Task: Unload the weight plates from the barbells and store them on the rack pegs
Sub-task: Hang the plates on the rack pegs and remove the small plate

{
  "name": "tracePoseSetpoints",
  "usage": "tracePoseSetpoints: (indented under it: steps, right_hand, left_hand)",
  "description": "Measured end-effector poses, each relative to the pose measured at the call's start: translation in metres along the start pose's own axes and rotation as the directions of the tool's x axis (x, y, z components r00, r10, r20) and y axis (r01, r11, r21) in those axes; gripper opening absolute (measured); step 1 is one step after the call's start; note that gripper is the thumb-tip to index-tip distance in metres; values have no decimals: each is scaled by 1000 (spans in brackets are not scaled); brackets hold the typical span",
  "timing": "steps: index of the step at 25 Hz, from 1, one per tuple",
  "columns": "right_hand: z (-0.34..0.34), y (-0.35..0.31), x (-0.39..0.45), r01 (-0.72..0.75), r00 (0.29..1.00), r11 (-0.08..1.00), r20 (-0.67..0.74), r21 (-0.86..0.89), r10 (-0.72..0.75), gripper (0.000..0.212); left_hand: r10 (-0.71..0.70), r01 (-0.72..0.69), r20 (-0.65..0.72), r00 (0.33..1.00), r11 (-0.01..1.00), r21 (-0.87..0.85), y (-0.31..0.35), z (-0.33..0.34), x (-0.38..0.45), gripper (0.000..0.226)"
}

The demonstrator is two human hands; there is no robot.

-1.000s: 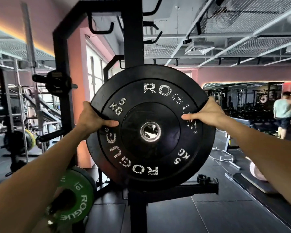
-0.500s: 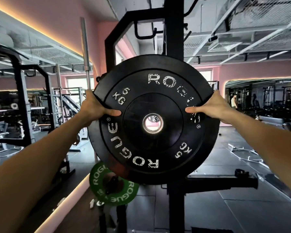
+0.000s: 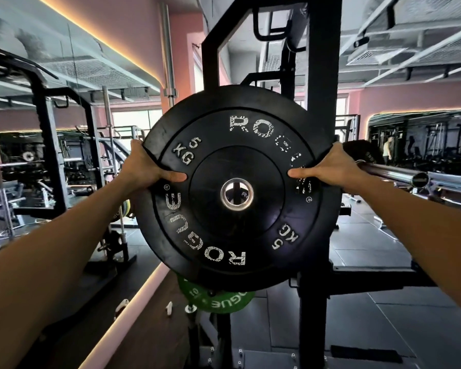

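A black 5 kg Rogue bumper plate (image 3: 237,233) fills the middle of the head view, held upright at chest height. My left hand (image 3: 144,169) grips its left rim with the thumb across the face. My right hand (image 3: 328,166) grips the right rim the same way. The plate's steel centre hole shows a dark upright behind it. Behind the plate stands the black rack upright (image 3: 321,75). A green 10 kg plate (image 3: 218,302) hangs low on the rack, half hidden by the black plate. A barbell sleeve (image 3: 399,174) juts out at the right.
Black rubber floor tiles (image 3: 370,315) spread to the right. A lit strip runs along a wooden platform edge (image 3: 133,296) at lower left. More racks (image 3: 51,155) and upright bars (image 3: 168,49) stand left. A person (image 3: 387,153) stands far back right.
The view has swung left and moved closer to the rack. The plate stays in both hands, now in front of the upright, and the barbell sleeve has come into view at right.
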State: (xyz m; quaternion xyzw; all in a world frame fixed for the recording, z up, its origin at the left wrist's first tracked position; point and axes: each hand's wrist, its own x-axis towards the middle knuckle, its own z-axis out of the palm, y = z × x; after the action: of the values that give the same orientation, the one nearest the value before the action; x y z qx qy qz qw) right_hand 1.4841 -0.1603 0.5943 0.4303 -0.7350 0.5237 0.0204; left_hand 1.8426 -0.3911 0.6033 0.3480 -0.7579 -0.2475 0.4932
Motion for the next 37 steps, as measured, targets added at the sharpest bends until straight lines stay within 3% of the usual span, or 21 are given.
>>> tracePoseSetpoints:
  steps: [9,19,27,29,32,35,37]
  right_hand:
    - [119,-3,72,-23,999,999,39,38,22,123]
    - [233,21,166,-52,998,993,27,-105,55,132]
    - [305,52,231,-103,995,986,-27,-129,100,116]
    - [321,62,245,-100,995,986,-22,-132,98,116]
    - [342,79,264,-146,989,984,-42,-105,143,135]
    - [362,95,294,-163,986,981,-54,-102,158,123]
    - [373,110,319,-181,982,976,-74,-119,173,117]
  left_hand:
    - [-15,15,-16,1000,1000,10,-90,5,101,120]
    - [-49,41,109,993,996,74,-248,47,250,117]
    - [-30,25,169,985,999,31,-295,104,307,131]
    - [-61,61,191,980,998,11,-303,119,315,122]
    - [-63,61,185,981,998,12,-318,141,327,117]
    - [-50,48,144,988,999,14,-330,167,347,101]
    - [-39,38,108,993,999,12,-339,185,367,104]
